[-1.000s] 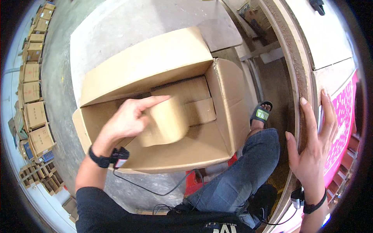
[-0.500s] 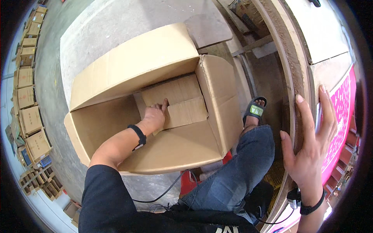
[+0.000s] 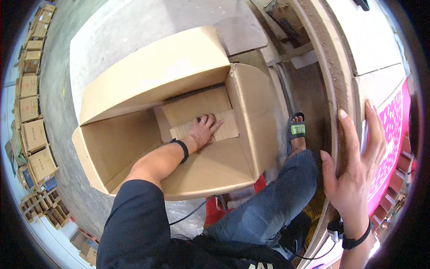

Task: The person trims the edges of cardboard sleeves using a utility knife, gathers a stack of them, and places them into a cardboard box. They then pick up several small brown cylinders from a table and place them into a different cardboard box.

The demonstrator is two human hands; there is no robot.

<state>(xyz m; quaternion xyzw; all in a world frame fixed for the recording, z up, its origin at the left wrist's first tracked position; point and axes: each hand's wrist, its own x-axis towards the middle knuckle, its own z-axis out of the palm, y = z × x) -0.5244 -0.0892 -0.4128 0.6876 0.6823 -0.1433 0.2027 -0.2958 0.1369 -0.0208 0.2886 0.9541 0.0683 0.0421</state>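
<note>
A large open cardboard box (image 3: 210, 175) stands tilted in front of me, its inside facing up. My left hand (image 3: 205, 129) reaches down into it, fingers spread and pressed on a piece of cardboard (image 3: 228, 123) at the bottom. Parts of that piece are hidden under the palm. At the right, my right hand (image 3: 354, 166) rests with fingers apart on the edge of a workbench (image 3: 338, 80), holding nothing. A black band circles each wrist.
A pale slab (image 3: 134, 40) lies beyond the box. A pink patterned sheet (image 3: 394, 121) covers part of the bench. Stacked cartons (image 3: 36, 134) line the far left. My sandalled foot (image 3: 298, 130) and something red (image 3: 216, 210) are close to the box.
My left hand has shifted right along the box bottom and its fingers have spread out over the cardboard, where before they were curled. My right hand stays almost in place.
</note>
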